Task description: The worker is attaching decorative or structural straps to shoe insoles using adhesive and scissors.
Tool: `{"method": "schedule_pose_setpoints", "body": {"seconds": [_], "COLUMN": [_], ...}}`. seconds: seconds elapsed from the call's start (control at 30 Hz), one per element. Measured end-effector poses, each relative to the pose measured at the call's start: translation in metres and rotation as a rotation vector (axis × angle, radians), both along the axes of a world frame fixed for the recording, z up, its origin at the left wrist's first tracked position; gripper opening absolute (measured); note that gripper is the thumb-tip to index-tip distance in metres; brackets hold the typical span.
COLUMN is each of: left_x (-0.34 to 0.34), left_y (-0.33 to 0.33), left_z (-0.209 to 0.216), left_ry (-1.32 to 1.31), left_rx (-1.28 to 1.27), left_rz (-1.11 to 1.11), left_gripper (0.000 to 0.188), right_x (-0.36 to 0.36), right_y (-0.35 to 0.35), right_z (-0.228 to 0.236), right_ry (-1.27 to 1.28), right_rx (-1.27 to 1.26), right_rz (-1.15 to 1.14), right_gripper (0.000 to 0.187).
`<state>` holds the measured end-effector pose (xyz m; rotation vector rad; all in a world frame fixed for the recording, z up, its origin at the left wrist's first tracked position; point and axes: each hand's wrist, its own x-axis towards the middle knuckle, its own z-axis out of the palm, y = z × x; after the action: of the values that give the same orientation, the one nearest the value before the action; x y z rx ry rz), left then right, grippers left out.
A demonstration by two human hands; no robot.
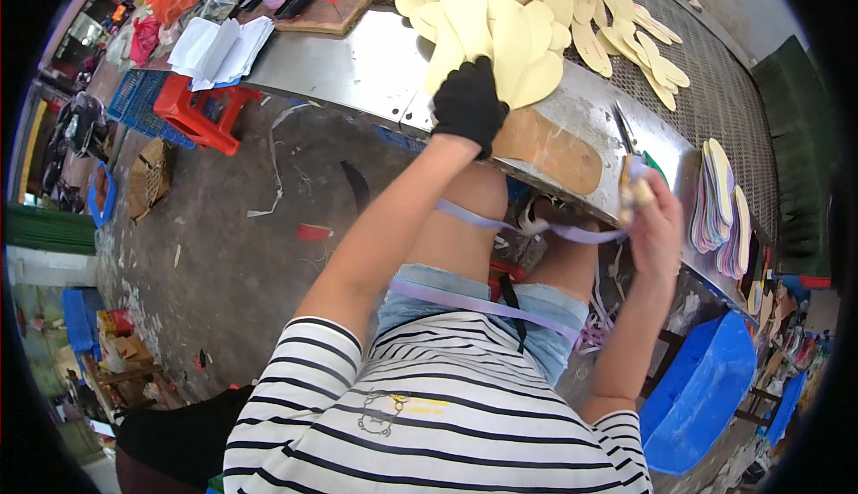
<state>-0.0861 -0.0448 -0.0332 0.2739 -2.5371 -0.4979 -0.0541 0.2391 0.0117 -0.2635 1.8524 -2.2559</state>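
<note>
Striped shirt [438,422] and denim shorts [483,302] fill the bottom of my head view, with both forearms rising from them. My left hand [468,105], in a black glove, reaches up and forward, fingers curled down over the near end of a fan of pale yellow insoles [500,38], pressing on them at the edge of the steel table [357,65]. My right hand [655,224], bare, is raised beside the table's near edge, fingers pinched round a small wooden-handled tool [636,188] and a lilac strap [536,226] that sags across my knees to the other side.

More insoles are heaped further back on the table, spilling onto a mesh surface [715,92]. A stack of pale insoles [719,208] stands on edge at the right. White papers [219,47] lie at the table's left end, above a red stool [201,109].

Below left, the concrete floor [232,253] is open but littered with scraps; a blue bin [702,391] sits close under my right elbow
</note>
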Motion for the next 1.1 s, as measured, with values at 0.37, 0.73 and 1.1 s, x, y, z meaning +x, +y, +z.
{"method": "schedule_pose_setpoints", "body": {"seconds": [0.37,0.73,1.1], "left_x": [0.051,0.079,0.098], "left_y": [0.058,0.055,0.074], "left_z": [0.018,0.054,0.076], "left_ry": [0.122,0.204,0.102], "left_rx": [1.701,1.383,1.429], "left_rz": [-0.532,-0.563,-0.578], "left_gripper": [0.027,0.026,0.028], "right_x": [0.014,0.031,0.031], "right_y": [-0.063,-0.028,-0.068], "right_z": [-0.006,0.007,0.051], "right_ry": [-0.032,0.122,0.424], "right_rx": [0.047,0.032,-0.060], "right_rz": [0.105,-0.266,-0.123], "right_gripper": [0.013,0.015,0.006]}}
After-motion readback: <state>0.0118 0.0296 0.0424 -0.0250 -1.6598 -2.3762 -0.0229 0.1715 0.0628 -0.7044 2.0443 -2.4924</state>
